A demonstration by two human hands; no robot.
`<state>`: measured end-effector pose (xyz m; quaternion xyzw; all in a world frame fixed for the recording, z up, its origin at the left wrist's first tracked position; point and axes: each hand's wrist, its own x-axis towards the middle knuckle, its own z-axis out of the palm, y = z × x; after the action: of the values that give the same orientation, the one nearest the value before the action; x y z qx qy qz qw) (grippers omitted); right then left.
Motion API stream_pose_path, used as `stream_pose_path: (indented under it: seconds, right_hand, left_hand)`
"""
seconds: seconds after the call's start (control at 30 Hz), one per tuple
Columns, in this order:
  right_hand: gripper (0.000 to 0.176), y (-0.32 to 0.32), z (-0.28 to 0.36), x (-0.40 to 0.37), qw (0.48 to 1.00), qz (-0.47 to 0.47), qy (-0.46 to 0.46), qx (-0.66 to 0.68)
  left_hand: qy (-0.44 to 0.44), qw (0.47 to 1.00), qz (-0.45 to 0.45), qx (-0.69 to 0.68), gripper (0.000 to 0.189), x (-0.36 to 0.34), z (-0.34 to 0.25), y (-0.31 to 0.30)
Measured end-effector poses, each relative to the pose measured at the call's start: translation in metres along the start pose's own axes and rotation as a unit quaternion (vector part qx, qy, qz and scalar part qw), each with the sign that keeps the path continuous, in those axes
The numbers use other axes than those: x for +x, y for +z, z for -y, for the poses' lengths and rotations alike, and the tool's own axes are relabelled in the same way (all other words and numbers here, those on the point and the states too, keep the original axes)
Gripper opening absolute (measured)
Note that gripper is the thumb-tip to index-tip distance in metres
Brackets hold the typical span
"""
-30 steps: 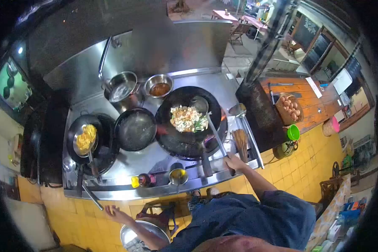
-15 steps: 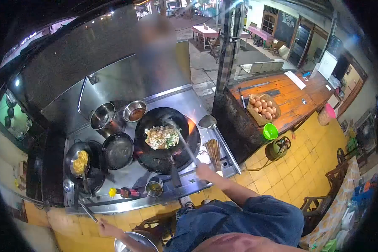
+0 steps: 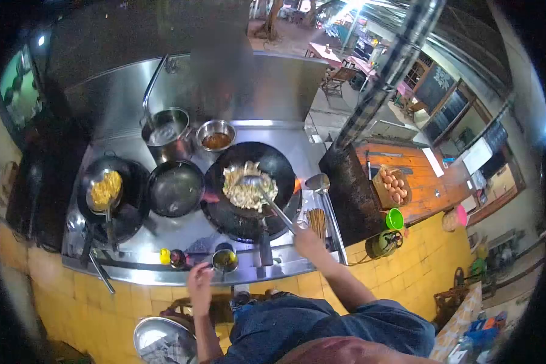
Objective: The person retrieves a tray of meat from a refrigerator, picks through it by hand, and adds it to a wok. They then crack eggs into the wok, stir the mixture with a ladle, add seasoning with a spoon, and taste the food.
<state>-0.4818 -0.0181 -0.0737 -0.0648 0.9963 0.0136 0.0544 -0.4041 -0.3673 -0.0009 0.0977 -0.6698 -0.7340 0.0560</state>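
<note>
My right hand (image 3: 307, 240) grips the long handle of a metal ladle (image 3: 262, 192) whose bowl rests in the noodles (image 3: 246, 188) inside the large black wok (image 3: 252, 186). Flame shows at the wok's right rim. My left hand (image 3: 199, 282) is raised with fingers apart just below the stove's front edge, close to a small metal cup of yellow liquid (image 3: 224, 261). It holds nothing.
A steel stove top (image 3: 182, 236) carries an empty black pan (image 3: 176, 189), a left wok with a strainer of yellow noodles (image 3: 105, 190), a steel pot (image 3: 165, 131) and a sauce bowl (image 3: 216, 139). Chopsticks (image 3: 317, 222), an egg basket (image 3: 392, 186) and a green cup (image 3: 395, 219) sit to the right.
My left hand rose from low at the left to the stove's front edge near the metal cup. The ladle's bowl moved into the noodles. The view swung back toward the stove.
</note>
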Motion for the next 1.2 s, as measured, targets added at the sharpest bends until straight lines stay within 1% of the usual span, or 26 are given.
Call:
stream_pose_path:
  seconds: [0.03, 0.07, 0.1, 0.17, 0.27, 0.3, 0.37, 0.43, 0.47, 0.53, 0.57, 0.63, 0.67, 0.7, 0.77, 0.8, 0.83, 0.9, 0.93, 0.97, 1.0, 1.03, 1.07, 1.1, 1.13, 1.2]
  right_hand:
    - [0.043, 0.039, 0.005, 0.004, 0.983, -0.074, -0.073, -0.150]
    - [0.039, 0.001, 0.033, -0.004, 0.994, -0.087, -0.029, -0.066]
    - [0.039, -0.035, 0.036, -0.011, 0.994, -0.074, -0.032, -0.075]
    - [0.039, -0.098, 0.020, -0.017, 0.972, 0.077, 0.029, 0.221]
    - [0.037, -0.143, 0.004, -0.013, 0.970, 0.109, 0.016, 0.218]
    - [0.037, -0.139, 0.009, -0.010, 0.975, 0.088, 0.070, 0.192]
    - [0.035, -0.115, 0.031, -0.001, 0.973, 0.062, 0.175, 0.134]
    - [0.037, -0.058, 0.054, 0.007, 0.984, 0.097, 0.148, 0.022]
    - [0.037, -0.059, 0.053, 0.004, 0.984, 0.094, 0.149, 0.024]
    - [0.039, -0.075, 0.040, -0.010, 0.979, 0.037, 0.035, 0.197]
    - [0.038, -0.107, 0.029, -0.006, 0.966, 0.072, 0.074, 0.239]
    - [0.039, -0.162, 0.018, -0.011, 0.976, 0.086, 0.044, 0.193]
    - [0.037, -0.178, 0.027, -0.011, 0.978, 0.118, 0.101, 0.139]
    - [0.037, -0.149, 0.028, -0.011, 0.977, 0.110, 0.105, 0.148]
    - [0.037, -0.071, 0.032, -0.003, 0.986, -0.002, 0.147, 0.077]
    - [0.038, -0.081, 0.057, 0.009, 0.957, 0.081, 0.220, 0.168]
    - [0.043, -0.043, 0.051, 0.009, 0.963, 0.024, 0.129, 0.235]
    - [0.047, -0.082, 0.039, 0.000, 0.970, 0.094, 0.097, 0.203]
    - [0.051, -0.106, 0.016, -0.005, 0.959, 0.122, 0.046, 0.251]
    - [0.059, -0.153, 0.012, -0.016, 0.924, 0.007, -0.089, 0.372]
    - [0.055, -0.117, -0.017, -0.016, 0.977, -0.017, -0.082, 0.195]
    - [0.050, -0.118, -0.026, -0.013, 0.989, -0.001, -0.056, 0.140]
    - [0.046, -0.104, -0.009, -0.007, 0.984, 0.014, 0.036, 0.174]
    - [0.045, -0.082, 0.002, -0.003, 0.987, -0.002, 0.048, 0.153]
    - [0.045, -0.055, 0.007, 0.003, 0.984, -0.012, 0.041, 0.174]
    - [0.044, -0.044, 0.004, 0.006, 0.979, 0.018, 0.025, 0.201]
  left_hand:
    - [-0.013, 0.999, 0.033, 0.018, 0.021, -0.001, -0.008, 0.012]
    - [-0.026, 0.996, 0.081, 0.023, 0.021, 0.002, 0.007, 0.018]
    - [-0.036, 0.990, 0.130, 0.030, 0.021, 0.006, 0.022, 0.021]
    - [-0.058, 0.984, 0.158, 0.057, 0.022, 0.002, 0.017, 0.024]
    - [-0.068, 0.974, 0.207, 0.064, 0.022, 0.009, 0.036, 0.024]
    - [-0.073, 0.973, 0.212, 0.064, 0.022, 0.010, 0.043, 0.026]
    - [-0.102, 0.968, 0.221, 0.060, 0.022, 0.017, 0.039, 0.026]
    - [-0.124, 0.963, 0.228, 0.065, 0.022, 0.020, 0.035, 0.022]
    - [-0.094, 0.963, 0.242, 0.065, 0.022, 0.024, 0.040, 0.022]
    - [-0.056, 0.960, 0.263, 0.081, 0.022, 0.028, 0.043, 0.024]
    - [-0.048, 0.960, 0.264, 0.083, 0.022, 0.033, 0.046, 0.026]
    - [-0.083, 0.945, 0.287, 0.133, 0.022, 0.033, 0.055, 0.026]
    - [-0.030, 0.951, 0.273, 0.140, 0.026, 0.033, 0.064, 0.028]
    - [-0.023, 0.949, 0.278, 0.149, 0.026, 0.038, 0.058, 0.030]
    - [-0.018, 0.912, 0.323, 0.251, 0.032, 0.047, 0.046, 0.041]
    - [-0.059, 0.911, 0.325, 0.247, 0.037, 0.048, 0.042, 0.046]
    - [-0.053, 0.909, 0.325, 0.255, 0.037, 0.049, 0.039, 0.052]
    - [-0.053, 0.918, 0.304, 0.251, 0.037, 0.046, 0.035, 0.057]
    - [0.009, 0.918, 0.280, 0.280, 0.035, 0.043, 0.036, 0.058]
    - [0.018, 0.892, 0.293, 0.345, 0.031, 0.041, 0.017, 0.061]
    - [-0.002, 0.932, 0.233, 0.277, 0.029, 0.034, 0.048, 0.064]
    - [-0.026, 0.933, 0.238, 0.268, 0.027, 0.031, 0.046, 0.067]
    - [-0.031, 0.927, 0.216, 0.304, 0.024, 0.022, 0.028, 0.074]
    - [-0.006, 0.917, 0.228, 0.328, 0.019, 0.024, 0.014, 0.079]
    - [0.074, 0.944, 0.190, 0.259, 0.018, 0.020, 0.012, 0.086]
    - [0.064, 0.948, 0.204, 0.238, 0.020, 0.016, 0.010, 0.093]
